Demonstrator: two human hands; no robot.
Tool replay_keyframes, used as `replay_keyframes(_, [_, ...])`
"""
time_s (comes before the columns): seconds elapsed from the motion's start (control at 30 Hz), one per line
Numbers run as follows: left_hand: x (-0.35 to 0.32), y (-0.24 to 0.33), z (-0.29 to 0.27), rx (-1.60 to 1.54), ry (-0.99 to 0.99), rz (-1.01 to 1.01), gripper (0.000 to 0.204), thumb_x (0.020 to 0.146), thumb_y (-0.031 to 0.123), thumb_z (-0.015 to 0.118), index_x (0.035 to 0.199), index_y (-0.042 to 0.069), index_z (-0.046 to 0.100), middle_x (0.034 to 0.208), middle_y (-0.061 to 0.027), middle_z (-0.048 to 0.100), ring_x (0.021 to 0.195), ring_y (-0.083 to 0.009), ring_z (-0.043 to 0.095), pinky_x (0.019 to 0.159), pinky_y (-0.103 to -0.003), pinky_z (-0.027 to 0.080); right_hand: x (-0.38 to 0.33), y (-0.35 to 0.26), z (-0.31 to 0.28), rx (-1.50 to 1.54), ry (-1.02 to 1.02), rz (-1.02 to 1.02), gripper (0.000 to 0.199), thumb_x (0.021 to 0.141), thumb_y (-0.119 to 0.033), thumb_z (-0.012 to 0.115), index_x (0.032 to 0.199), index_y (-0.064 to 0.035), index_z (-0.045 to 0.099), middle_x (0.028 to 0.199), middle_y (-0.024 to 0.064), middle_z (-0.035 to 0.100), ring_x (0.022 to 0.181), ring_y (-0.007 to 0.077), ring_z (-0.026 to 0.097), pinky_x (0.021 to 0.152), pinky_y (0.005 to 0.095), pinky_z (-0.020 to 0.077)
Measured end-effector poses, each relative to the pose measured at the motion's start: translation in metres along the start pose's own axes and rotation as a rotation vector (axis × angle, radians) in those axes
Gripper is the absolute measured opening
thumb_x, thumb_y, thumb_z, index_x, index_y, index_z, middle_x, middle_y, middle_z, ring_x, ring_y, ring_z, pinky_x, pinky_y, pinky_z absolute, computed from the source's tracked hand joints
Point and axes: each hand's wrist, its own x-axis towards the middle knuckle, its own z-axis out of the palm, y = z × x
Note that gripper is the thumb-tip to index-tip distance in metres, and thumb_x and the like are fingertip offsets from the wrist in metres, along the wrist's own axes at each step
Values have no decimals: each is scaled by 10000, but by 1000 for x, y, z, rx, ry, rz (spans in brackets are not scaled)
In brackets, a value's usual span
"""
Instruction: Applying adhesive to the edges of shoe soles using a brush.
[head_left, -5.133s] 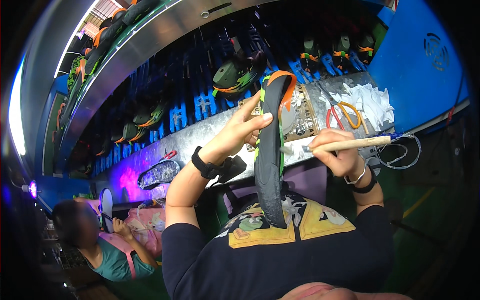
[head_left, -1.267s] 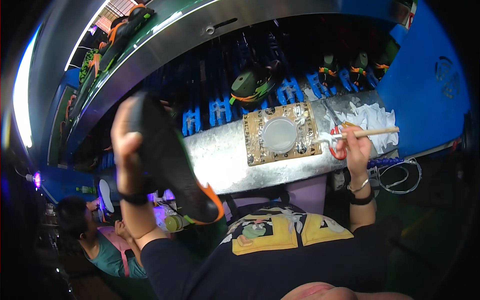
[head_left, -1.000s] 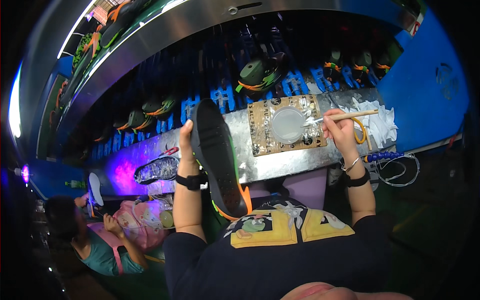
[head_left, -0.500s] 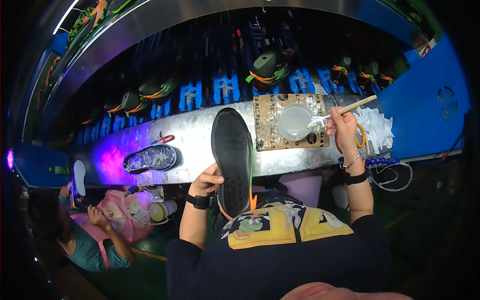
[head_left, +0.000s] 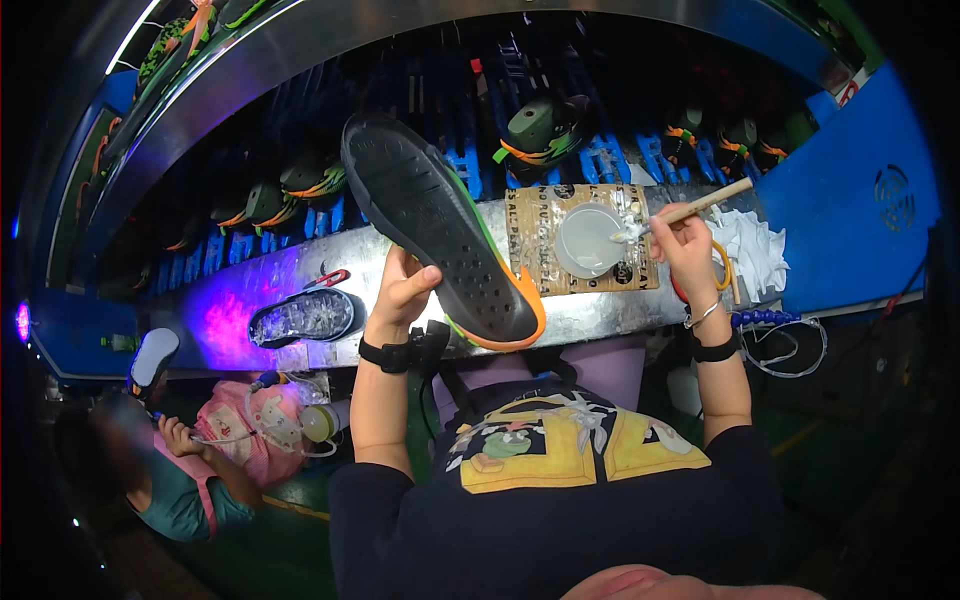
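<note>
My left hand [head_left: 402, 288] grips a black shoe sole [head_left: 435, 225] by its left side, near the heel. The sole is tilted, toe up to the left, with small holes toward the heel and a green and orange rim. In my right hand [head_left: 688, 262] is a wooden-handled brush [head_left: 712, 200], pinched between thumb and fingers. Its whitish bristles are at the right rim of a translucent bowl [head_left: 585, 238]; whether they touch it I cannot tell. Cloudy liquid shows in the bowl, which stands on a piece of brown cardboard [head_left: 530, 285].
Another sole [head_left: 305, 318] lies on the metal bench [head_left: 375, 345], with a red-handled tool [head_left: 332, 279] behind it. Crumpled white cloth or paper [head_left: 750, 250] sits at the right. Shoes [head_left: 540, 130] ride on blue racks behind. At left a co-worker [head_left: 190, 470] holds a sole.
My left hand has raised the sole and turned it, its toe swinging left and its heel right. The brush has shifted slightly left and down in my right hand.
</note>
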Motion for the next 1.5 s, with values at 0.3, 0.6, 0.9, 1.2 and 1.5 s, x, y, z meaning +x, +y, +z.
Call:
replay_keyframes(0.3, [7,22,38,213,-149,207,628,594,39,753,1134,-4,435,1056,-101,536,976,-198,523,831,-329,422,3,2,12,-525,-17,-243,124,759,-96,602,742,22,569,543,17,507,481,45,438,448,185,332])
replay_keyframes(0.6, [23,54,61,371,-225,266,550,584,22,757,1060,-15,483,1003,-100,568,937,-185,551,810,-319,436,-17,-33,12,-296,4,-276,89,749,-43,594,816,11,571,666,50,563,567,67,484,506,193,377])
replay_keyframes(0.9, [44,72,89,634,-389,326,761,524,101,807,1152,10,388,1010,-90,548,974,-168,519,854,-310,399,-29,-86,30,-373,-353,-566,94,719,15,588,810,3,564,687,78,566,566,138,522,498,230,396])
replay_keyframes(1.2, [44,84,96,741,-406,350,770,528,119,802,1163,8,382,1032,-86,537,960,-161,517,842,-288,393,-37,-82,33,-269,-389,-549,96,733,0,582,825,9,557,688,80,568,585,142,534,519,233,417])
replay_keyframes(1.5, [48,79,94,615,-395,351,753,538,51,789,1163,13,370,1032,-90,536,970,-171,524,823,-290,425,-47,-72,31,-70,-337,-207,102,747,-20,583,840,13,557,738,61,570,630,108,525,559,222,419])
